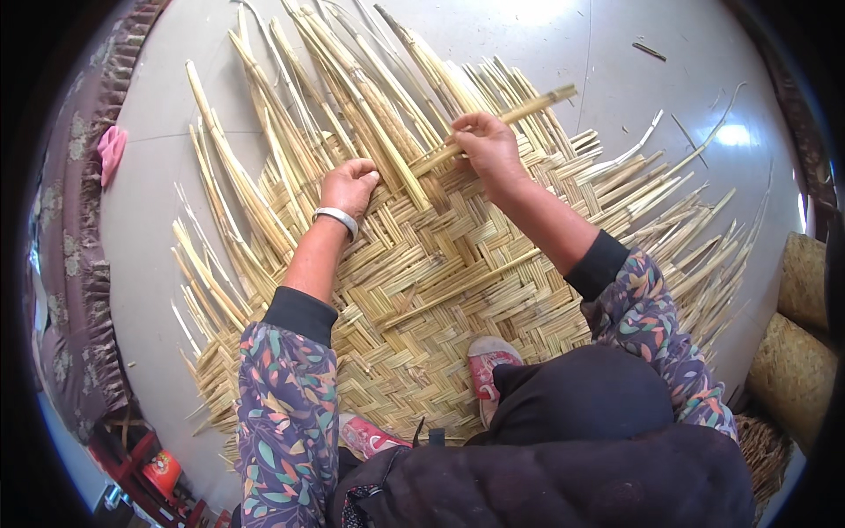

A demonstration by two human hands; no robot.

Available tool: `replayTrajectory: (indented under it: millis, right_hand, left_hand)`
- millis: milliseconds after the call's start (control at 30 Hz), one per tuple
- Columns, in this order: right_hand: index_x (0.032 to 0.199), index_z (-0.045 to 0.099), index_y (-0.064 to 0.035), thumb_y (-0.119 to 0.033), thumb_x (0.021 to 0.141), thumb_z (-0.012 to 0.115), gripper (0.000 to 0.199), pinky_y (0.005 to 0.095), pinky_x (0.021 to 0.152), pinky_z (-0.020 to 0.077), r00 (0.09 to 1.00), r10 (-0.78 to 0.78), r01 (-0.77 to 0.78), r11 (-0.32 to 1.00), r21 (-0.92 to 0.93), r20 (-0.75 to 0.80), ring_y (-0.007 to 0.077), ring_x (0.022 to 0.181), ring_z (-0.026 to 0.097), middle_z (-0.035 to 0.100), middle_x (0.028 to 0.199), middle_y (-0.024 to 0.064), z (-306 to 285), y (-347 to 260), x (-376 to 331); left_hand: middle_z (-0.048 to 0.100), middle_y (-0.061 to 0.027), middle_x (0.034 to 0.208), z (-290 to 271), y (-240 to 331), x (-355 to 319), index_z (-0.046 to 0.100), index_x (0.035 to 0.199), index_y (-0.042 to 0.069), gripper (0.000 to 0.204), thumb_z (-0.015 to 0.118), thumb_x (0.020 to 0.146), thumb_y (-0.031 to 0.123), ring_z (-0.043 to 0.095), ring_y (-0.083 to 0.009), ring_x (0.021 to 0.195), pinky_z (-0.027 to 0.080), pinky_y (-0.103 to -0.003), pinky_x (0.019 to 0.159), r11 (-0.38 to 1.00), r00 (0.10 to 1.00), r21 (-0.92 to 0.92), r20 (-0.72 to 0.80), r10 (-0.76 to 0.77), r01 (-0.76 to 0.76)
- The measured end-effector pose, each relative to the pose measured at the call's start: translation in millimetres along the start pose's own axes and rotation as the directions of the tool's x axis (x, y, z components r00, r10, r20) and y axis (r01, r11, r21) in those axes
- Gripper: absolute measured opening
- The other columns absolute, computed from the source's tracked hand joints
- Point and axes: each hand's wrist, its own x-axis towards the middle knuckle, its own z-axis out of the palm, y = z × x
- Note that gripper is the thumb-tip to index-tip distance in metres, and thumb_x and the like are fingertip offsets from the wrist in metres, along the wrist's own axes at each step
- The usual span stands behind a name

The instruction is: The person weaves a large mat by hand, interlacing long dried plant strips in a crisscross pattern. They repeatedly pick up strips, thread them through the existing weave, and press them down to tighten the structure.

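The tiled grey floor (158,264) is the widest thing, cut off by the dark fisheye rim. On it lies 1 woven mat (475,308), its near edge hidden under the person; loose strips fan out from its far and side edges, overlapping too much to count, and some at the top leave the view. Dark clothing (607,475) covers the bottom, mostly cropped. At left, 1 frilled brown cloth (66,264) is cut by the rim. 2 leaf-patterned sleeves (290,405) reach over the mat. 2 tan rolls (792,361) sit at right, partly out of view. 2 red shoes (488,370) show, both partly covered by clothing. 1 flat strip (539,104) slants above the mat's far part, pinched in the right grip (487,150); its lower end blends into the weave. The left grip (349,187) bends its fingers at the strips nearby; whether it clasps any, I cannot tell. 1 pink cloth (112,154) is at left. 1 pale bangle (339,220) circles the left wrist. 1 dark scrap (649,51) lies at upper right.
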Motion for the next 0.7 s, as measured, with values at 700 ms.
replayTrajectory:
  millis: [700]
  right_hand:
    - [0.088, 0.062, -0.0075, -0.012, 0.085, 0.063, 0.006, 0.0210, 0.053, 0.0487, 0.976, -0.216, 0.185, 0.899, -0.396, -0.033, 0.0061, 0.061, 0.055, 0.061, 0.076, -0.0002, 5.7, 26.4, 2.2]
  left_hand:
    - [0.044, -0.0078, 0.126, 27.6, -54.9, -74.5, 0.046, 0.126, 0.004, 0.060, 0.057, 0.082, 0.044, 0.036, -0.0246, 0.121, 0.027, -0.040, 0.100, 0.212, 0.696, 0.940, 0.036, 0.717, -0.267]
